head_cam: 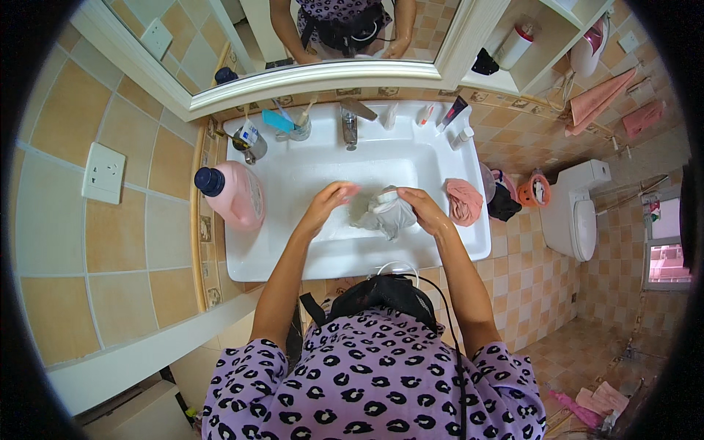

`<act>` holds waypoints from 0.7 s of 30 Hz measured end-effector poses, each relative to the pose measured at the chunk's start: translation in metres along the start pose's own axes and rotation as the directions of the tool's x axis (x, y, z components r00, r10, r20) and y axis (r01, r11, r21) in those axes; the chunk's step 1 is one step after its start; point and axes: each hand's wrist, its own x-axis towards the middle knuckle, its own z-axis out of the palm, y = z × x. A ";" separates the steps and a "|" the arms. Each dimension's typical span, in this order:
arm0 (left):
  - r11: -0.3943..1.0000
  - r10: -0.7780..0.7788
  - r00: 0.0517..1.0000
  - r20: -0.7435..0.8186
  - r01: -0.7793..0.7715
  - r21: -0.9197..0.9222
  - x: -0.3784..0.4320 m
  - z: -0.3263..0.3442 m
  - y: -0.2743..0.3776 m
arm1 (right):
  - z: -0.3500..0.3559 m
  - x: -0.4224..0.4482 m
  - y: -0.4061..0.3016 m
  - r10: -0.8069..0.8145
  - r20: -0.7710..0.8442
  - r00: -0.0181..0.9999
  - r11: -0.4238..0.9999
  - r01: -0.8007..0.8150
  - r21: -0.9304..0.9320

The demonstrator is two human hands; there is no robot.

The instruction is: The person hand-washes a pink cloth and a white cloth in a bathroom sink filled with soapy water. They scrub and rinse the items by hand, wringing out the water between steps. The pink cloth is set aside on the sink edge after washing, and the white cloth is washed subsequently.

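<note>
Over the white washbasin (pixel 297 220), my right hand (pixel 422 208) grips the upper edge of a wet, pale grey-white cloth (pixel 391 215), which hangs bunched into the basin. My left hand (pixel 331 202) is held up to the left of the cloth, apart from it, its fingers slightly blurred and nothing seen in them. A little water lies in the basin around the cloth. The metal faucet (pixel 350 127) stands behind both hands. A crumpled pink cloth (pixel 464 202) rests on the basin's right rim.
A pink jug with a dark blue cap (pixel 236 195) stands on the left rim. Along the back are a metal cup (pixel 252 144), a glass with toothbrushes (pixel 300 129), several tubes and a small white bottle (pixel 462 138). A framed mirror (pixel 324 71) overhangs the back; a toilet (pixel 584 220) stands right.
</note>
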 end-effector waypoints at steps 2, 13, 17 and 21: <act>0.997 0.057 0.990 0.131 -0.064 0.044 0.010 0.016 0.012 | 0.010 0.002 -0.004 0.000 -0.021 1.000 0.999 -0.001 -0.052; 0.915 -0.051 0.972 0.231 -0.047 0.400 0.034 -0.007 0.032 | -0.018 -0.032 -0.058 0.024 0.068 0.997 0.730 0.029 -0.683; 0.903 -0.047 0.970 0.239 -0.061 0.425 0.036 -0.008 0.048 | -0.020 -0.040 -0.070 0.076 0.023 0.997 0.543 -0.022 -0.839; 0.840 -0.013 0.973 0.230 -0.114 0.531 0.038 -0.014 0.063 | -0.008 -0.049 -0.073 -0.179 -0.083 0.980 0.190 -0.048 -0.981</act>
